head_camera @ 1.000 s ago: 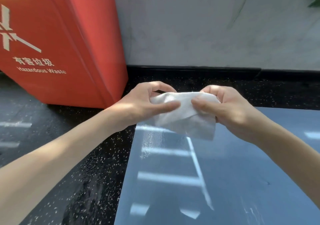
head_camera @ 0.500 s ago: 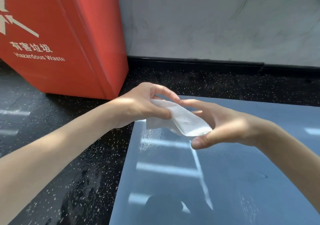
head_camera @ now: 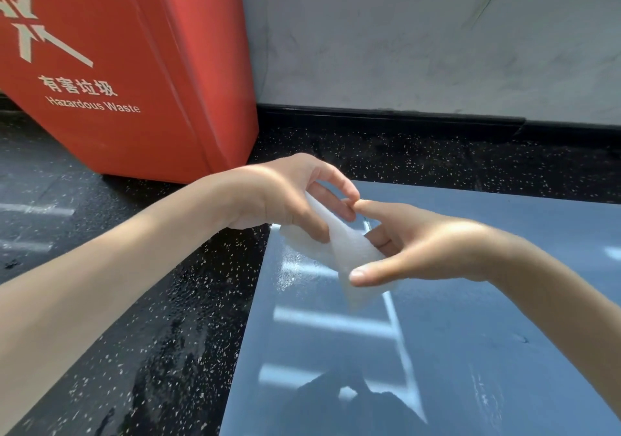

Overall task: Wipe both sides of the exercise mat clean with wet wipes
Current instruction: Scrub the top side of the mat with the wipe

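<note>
My left hand (head_camera: 285, 200) hangs above the near-left corner area of the exercise mat (head_camera: 470, 335). Its fingers are curled, and the thumb and fingers pinch the upper end of a white wet wipe (head_camera: 349, 251). My right hand (head_camera: 426, 244) reaches in over the mat from the right. It is half open, with the thumb stretched across the front of the wipe and the middle fingers bent behind it, so the lower part of the wipe sits pinched between them. My right index finger is straight, and its tip touches the fingertips of my left hand.

The wipe is crumpled into a loose fold, held up off the mat between both hands, and its bottom edge dangles below my right thumb.

The mat is blue-grey and lies flat on a black speckled floor (head_camera: 168, 351), with pale bands of light and some wet-looking smears across its surface. Beyond the mat's left edge stands a red bin (head_camera: 134, 66) lettered "Hazardous Waste". Beyond the mat's far edge, a black skirting (head_camera: 386, 118) runs along the foot of a grey wall (head_camera: 403, 32).
</note>
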A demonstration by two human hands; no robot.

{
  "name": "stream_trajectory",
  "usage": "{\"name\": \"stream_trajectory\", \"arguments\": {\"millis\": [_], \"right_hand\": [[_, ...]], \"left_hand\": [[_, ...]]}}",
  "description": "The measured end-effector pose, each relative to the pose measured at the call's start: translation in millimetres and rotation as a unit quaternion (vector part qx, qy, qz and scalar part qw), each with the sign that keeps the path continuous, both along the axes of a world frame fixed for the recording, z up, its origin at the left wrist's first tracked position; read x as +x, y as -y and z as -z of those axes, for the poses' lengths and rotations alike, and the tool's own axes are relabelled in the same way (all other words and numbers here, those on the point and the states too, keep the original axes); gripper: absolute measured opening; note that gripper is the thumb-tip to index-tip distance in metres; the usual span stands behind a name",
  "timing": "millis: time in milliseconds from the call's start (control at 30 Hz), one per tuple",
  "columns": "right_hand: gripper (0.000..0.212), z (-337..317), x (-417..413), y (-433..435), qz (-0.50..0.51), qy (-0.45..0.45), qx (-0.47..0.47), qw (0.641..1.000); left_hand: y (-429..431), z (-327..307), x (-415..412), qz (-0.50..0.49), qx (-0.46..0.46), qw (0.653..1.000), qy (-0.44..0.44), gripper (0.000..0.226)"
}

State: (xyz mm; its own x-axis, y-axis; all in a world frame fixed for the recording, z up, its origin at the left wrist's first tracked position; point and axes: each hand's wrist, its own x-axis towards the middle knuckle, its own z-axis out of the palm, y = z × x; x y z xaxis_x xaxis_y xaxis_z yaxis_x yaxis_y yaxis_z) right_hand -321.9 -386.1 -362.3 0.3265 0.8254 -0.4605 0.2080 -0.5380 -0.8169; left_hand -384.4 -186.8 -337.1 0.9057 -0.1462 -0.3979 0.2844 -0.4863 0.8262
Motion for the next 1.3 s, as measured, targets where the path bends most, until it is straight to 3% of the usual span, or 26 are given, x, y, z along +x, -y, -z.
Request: {"name": "stream_trajectory", "arguments": {"millis": [67,133,267,367,467,567,700,800,867,933,1000,1100,1200,1300], "right_hand": [[0.052,8,-3,-7,0.037,0.127,-0.005,0.991],[0.039,9,-4,-9,0.057,0.146,-0.018,0.987],[0.029,5,0,-3,0.065,0.034,-0.049,0.996],[0.031,11,3,1,0.09,-0.096,0.056,0.99],[0.044,13,5,-2,0.152,-0.236,0.177,0.943],[0.046,16,6,-6,0.184,-0.268,0.217,0.921],[0.035,25,4,-11,0.213,-0.252,0.208,0.921],[0.027,34,3,-14,0.223,-0.134,0.186,0.948],[0.023,39,4,-16,0.214,-0.038,0.166,0.962],[0.021,44,7,-18,0.212,-0.006,0.175,0.961],[0.029,48,10,-21,0.214,-0.028,0.209,0.954],[0.044,54,14,-27,0.254,-0.145,0.249,0.923],[0.031,65,25,-38,0.265,-0.193,0.222,0.918],[0.009,81,33,-53,0.27,-0.173,0.194,0.927]], "left_hand": [[1,1,1,-0.008,0.021,1.0,0.001,0.051],[-1,1,3,-0.023,0.041,0.999,0.003,0.051],[-8,0,4,-0.047,0.064,0.997,0.019,0.058],[-7,11,1,-0.135,0.015,0.99,0.044,0.069],[3,27,-7,-0.244,-0.138,0.959,-0.045,0.096],[14,41,-13,-0.281,-0.236,0.927,-0.071,0.064],[17,53,-14,-0.303,-0.163,0.939,0.016,0.027],[15,56,-14,-0.269,-0.111,0.955,0.059,0.018],[12,59,-15,-0.242,-0.088,0.963,0.084,0.014],[9,65,-16,-0.219,-0.089,0.965,0.11,0.018],[4,70,-16,-0.204,-0.113,0.964,0.128,0.022],[-5,82,-14,-0.201,-0.112,0.964,0.136,0.036],[-13,97,-10,-0.198,-0.093,0.966,0.135,0.043],[-16,109,-7,-0.202,-0.09,0.966,0.136,0.036]]}}
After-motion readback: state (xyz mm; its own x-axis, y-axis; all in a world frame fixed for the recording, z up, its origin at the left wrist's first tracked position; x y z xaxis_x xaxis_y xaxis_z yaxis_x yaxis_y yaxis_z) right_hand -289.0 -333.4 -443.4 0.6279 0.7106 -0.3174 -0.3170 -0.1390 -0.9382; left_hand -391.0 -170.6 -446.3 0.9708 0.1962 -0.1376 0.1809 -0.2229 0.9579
